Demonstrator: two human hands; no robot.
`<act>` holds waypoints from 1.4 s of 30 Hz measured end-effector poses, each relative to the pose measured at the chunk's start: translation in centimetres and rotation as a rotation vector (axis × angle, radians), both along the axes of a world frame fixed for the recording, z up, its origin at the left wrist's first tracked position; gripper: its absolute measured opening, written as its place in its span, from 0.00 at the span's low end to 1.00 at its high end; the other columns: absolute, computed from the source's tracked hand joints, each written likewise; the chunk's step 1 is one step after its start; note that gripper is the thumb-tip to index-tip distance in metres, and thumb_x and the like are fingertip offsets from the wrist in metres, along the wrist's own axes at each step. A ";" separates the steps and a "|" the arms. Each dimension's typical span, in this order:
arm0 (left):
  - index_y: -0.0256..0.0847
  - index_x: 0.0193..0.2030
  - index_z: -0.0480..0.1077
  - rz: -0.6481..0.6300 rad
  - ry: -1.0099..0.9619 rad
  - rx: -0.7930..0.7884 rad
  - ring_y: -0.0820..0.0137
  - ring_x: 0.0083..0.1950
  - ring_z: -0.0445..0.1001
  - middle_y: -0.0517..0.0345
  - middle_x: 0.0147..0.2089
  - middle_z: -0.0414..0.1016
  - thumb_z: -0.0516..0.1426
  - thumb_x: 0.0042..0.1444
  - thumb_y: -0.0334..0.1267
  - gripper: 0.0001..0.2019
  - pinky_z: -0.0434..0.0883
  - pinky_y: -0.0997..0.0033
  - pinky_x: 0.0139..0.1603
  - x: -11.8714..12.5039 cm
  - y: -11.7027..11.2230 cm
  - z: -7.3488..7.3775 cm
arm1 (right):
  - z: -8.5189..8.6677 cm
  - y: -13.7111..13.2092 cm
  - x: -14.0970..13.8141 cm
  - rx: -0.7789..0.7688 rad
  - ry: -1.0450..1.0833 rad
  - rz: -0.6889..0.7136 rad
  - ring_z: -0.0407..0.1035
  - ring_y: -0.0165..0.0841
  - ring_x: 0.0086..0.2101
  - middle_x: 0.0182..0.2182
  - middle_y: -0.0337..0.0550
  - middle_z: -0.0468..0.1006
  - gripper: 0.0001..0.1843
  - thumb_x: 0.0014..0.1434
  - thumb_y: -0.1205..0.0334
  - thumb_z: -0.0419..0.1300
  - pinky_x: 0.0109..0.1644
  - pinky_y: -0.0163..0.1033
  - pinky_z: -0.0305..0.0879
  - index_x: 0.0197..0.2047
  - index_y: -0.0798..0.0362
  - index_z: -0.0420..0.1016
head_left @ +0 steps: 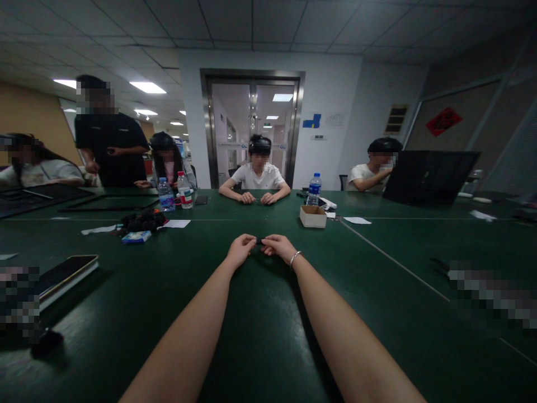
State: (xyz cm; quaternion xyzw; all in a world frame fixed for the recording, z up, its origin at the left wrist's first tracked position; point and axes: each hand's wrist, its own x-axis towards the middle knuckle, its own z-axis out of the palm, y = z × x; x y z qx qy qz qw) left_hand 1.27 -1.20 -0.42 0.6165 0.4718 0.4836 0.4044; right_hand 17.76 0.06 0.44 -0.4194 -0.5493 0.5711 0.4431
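Just above the green table (268, 313), at the middle of the head view, my two hands face each other. Between their fingertips is a small dark object (259, 241), too small and dim to name. My left hand (242, 250) is closed in a pinch on its left end. From the other side, my right hand (279, 248) pinches the right end, its lower fingers curled in. A silver bracelet (295, 259) circles my right wrist. My fingers cover most of the object.
Beyond my right hand stands an open cardboard box (312, 218), with a water bottle (314, 190) behind it. Left are a dark tangled bundle (145, 220), a blue-and-white packet (136, 237) and two bottles. A phone (69, 274) lies near left. People sit across the table.
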 end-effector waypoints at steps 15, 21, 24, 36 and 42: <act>0.35 0.35 0.67 0.012 0.031 -0.054 0.70 0.31 0.70 0.53 0.30 0.71 0.54 0.51 0.43 0.12 0.62 0.77 0.25 0.2 -0.2 0.3 | -0.2 0.2 0.0 0.009 -0.013 0.021 0.68 0.24 0.17 0.19 0.44 0.75 0.04 0.53 0.70 0.60 0.19 0.24 0.65 0.33 0.61 0.68; 0.38 0.39 0.66 -0.026 -0.032 0.034 0.71 0.34 0.69 0.54 0.35 0.70 0.59 0.45 0.39 0.14 0.65 0.77 0.28 0.1 -0.3 0.2 | -0.1 0.2 0.0 0.003 -0.010 0.017 0.68 0.24 0.17 0.19 0.44 0.75 0.03 0.53 0.70 0.59 0.19 0.24 0.65 0.32 0.61 0.68; 0.38 0.41 0.65 0.041 -0.017 -0.030 0.70 0.34 0.70 0.52 0.35 0.71 0.56 0.49 0.45 0.15 0.65 0.76 0.27 0.3 -0.3 0.2 | -0.1 0.2 -0.1 0.004 -0.015 0.012 0.68 0.24 0.17 0.19 0.44 0.75 0.03 0.54 0.70 0.59 0.19 0.24 0.64 0.32 0.61 0.68; 0.37 0.37 0.66 -0.011 -0.026 0.049 0.71 0.36 0.70 0.53 0.37 0.70 0.59 0.45 0.35 0.11 0.65 0.77 0.29 0.0 0.2 -0.2 | 0.0 0.1 -0.1 -0.001 -0.022 -0.001 0.68 0.24 0.17 0.19 0.44 0.75 0.04 0.53 0.70 0.60 0.19 0.24 0.64 0.32 0.61 0.67; 0.37 0.40 0.65 0.051 0.011 -0.052 0.70 0.33 0.70 0.53 0.34 0.72 0.56 0.49 0.46 0.16 0.64 0.76 0.27 0.1 0.4 -0.3 | -0.1 0.2 0.0 0.000 -0.010 0.011 0.68 0.25 0.17 0.19 0.43 0.75 0.05 0.52 0.69 0.61 0.19 0.25 0.65 0.32 0.60 0.67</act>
